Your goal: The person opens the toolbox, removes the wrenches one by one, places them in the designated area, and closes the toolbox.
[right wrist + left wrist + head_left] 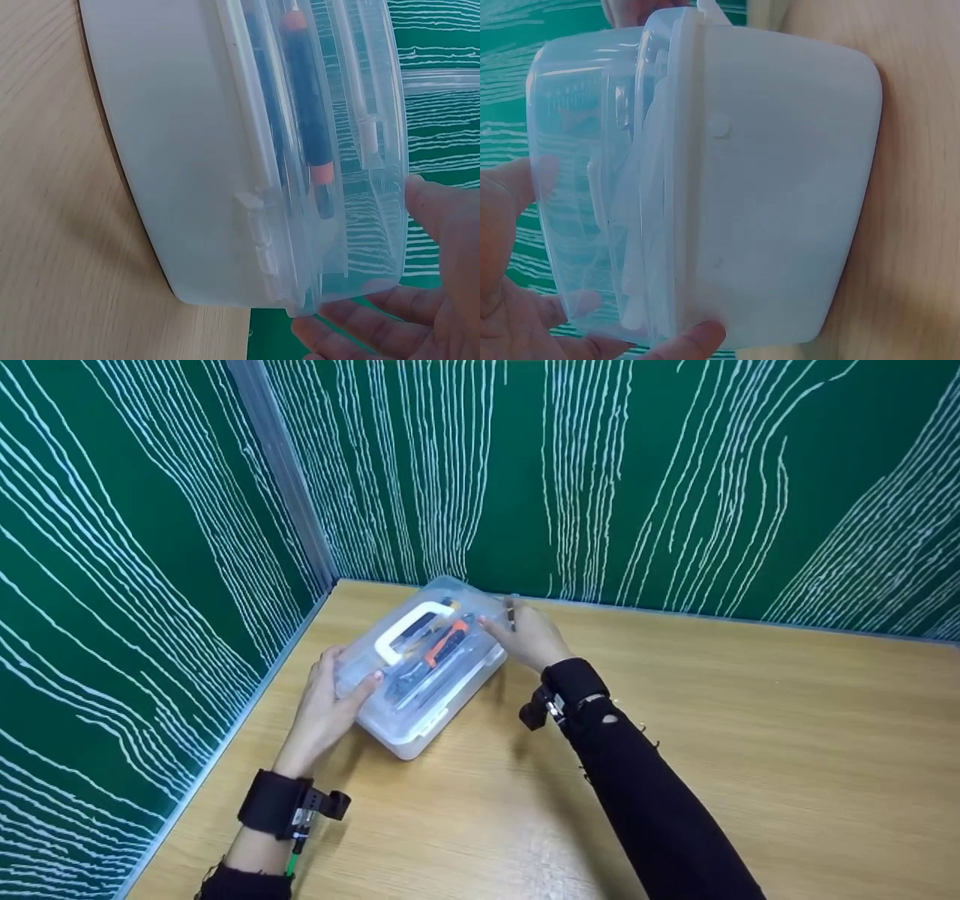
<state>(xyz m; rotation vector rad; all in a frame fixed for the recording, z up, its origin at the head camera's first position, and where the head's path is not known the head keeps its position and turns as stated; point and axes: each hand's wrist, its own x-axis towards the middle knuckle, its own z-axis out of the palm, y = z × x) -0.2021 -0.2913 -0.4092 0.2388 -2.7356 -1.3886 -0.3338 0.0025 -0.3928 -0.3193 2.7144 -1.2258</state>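
A clear plastic toolbox [409,742] with a translucent white base and a closed lid stands on the wooden table near the corner. On its lid lies a white carry handle [386,650]. Through the lid show several tools, one with an orange and dark handle [448,643]. My left hand [328,705] grips the box's near-left end, thumb on the lid and fingers round the side. At the far-right end my right hand [531,636] holds the box, thumb on the lid's edge and fingers [375,326] round the end wall.
Green panels [517,472] with wavy white lines rise behind and to the left of the wooden table [750,750]. They meet at a grey corner post [289,472] close behind the box. Each wrist wears a black strap [576,681] with a small camera.
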